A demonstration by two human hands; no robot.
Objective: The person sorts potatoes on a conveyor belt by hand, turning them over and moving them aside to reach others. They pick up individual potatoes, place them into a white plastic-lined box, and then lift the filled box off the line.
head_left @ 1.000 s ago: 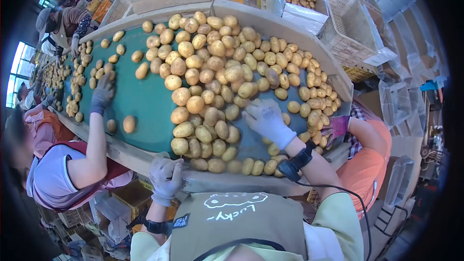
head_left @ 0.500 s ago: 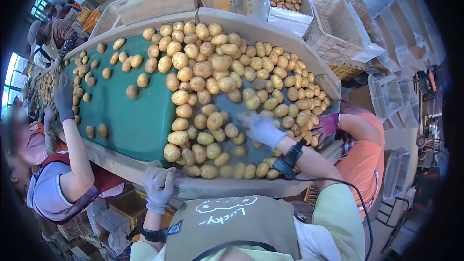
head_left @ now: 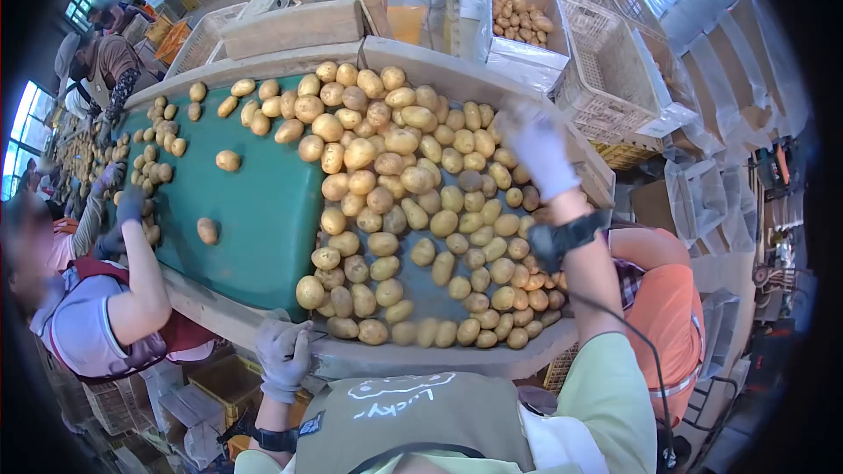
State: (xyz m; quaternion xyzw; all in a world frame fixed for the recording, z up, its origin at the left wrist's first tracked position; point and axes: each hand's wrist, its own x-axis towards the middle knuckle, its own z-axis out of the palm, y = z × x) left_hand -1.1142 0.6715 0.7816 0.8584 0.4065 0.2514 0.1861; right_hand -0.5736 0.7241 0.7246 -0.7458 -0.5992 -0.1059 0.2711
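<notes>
Potatoes [head_left: 401,140] spread across green belt [head_left: 246,219] and grey surface [head_left: 428,286], crates [head_left: 597,98] beyond.

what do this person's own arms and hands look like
Pale gloves cover the left hand and right hand. Each forearm bears a dark band; a thin dark cable trails from the right one. The sleeves are pale green.
</notes>
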